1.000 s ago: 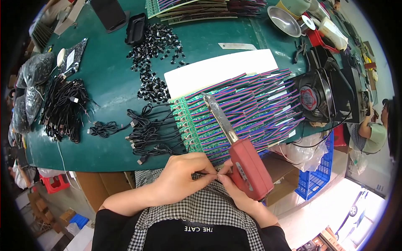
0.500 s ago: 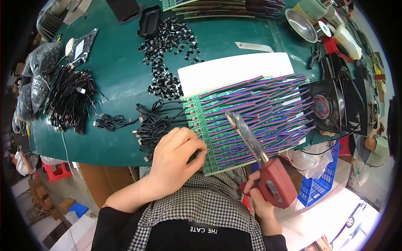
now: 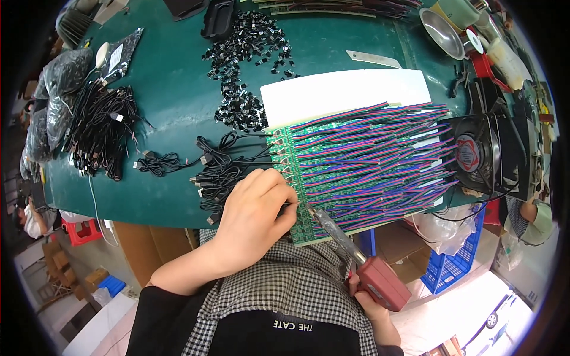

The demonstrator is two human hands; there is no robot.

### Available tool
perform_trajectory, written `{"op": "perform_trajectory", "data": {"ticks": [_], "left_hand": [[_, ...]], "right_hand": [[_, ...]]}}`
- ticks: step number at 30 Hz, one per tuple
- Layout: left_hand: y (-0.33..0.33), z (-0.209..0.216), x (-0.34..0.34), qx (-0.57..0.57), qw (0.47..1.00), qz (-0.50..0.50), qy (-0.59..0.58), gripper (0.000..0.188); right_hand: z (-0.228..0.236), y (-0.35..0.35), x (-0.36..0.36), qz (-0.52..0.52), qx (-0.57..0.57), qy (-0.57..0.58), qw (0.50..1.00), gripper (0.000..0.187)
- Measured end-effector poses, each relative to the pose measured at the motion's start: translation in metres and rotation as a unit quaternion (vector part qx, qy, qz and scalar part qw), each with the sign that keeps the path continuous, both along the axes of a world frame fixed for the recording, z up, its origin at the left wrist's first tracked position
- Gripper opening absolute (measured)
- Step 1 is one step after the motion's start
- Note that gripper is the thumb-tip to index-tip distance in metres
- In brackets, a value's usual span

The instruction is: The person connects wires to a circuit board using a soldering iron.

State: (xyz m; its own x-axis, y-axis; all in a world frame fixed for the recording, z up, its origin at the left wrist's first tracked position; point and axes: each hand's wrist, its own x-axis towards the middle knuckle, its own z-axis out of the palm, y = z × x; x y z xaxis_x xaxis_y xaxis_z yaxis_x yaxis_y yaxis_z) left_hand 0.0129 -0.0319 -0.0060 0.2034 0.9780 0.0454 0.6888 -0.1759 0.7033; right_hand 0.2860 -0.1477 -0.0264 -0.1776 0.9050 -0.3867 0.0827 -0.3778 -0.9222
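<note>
My left hand (image 3: 252, 222) is closed in a pinch at the left edge of a green circuit board panel (image 3: 304, 231); its fingers hide whatever lies between them. In my right hand (image 3: 371, 305) is a red soldering gun (image 3: 383, 282), its metal tip close to the board beside my left fingertips. I cannot tell whether the tip touches. Rows of multicoloured wires (image 3: 368, 160) run rightward from the panel. Black USB cables (image 3: 217, 184) lead off its left edge, several joined by their thin wire ends. A white sheet (image 3: 347, 89) lies under the panel's far side.
Small black-and-silver connectors (image 3: 240, 95) lie heaped past the cables, near a black tray (image 3: 218, 19). A bundle of black cables (image 3: 101, 130) is at left. A fan (image 3: 472, 154) stands right of the wires. Farther back are a blade (image 3: 373, 58) and a metal bowl (image 3: 441, 32).
The soldering gun has come down and left, its tip moving from above the wires to beside my left fingers. My left hand stays closed at the board's edge.
</note>
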Motion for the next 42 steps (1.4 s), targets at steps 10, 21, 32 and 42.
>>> {"op": "perform_trajectory", "data": {"ticks": [10, 21, 32, 42], "left_hand": [[0.000, 0.001, 0.001, 0.003, 1.000, 0.006, 0.009, 0.016], [0.000, 0.001, 0.000, -0.002, 1.000, 0.001, 0.016, 0.015], [0.007, 0.004, -0.010, -0.040, 0.997, -0.033, -0.060, 0.012], [0.014, 0.010, -0.013, -0.084, 0.993, -0.057, -0.052, 0.012]], "right_hand": [[-0.006, 0.010, -0.003, 0.022, 0.096, -0.022, 0.995, 0.056], [-0.001, -0.003, -0.003, 0.010, 0.022, -0.111, 0.994, 0.030], [0.009, 0.003, -0.011, -0.091, -0.051, 0.039, 0.994, 0.040], [0.018, 0.011, -0.010, -0.085, -0.074, 0.114, 0.987, 0.057]]}}
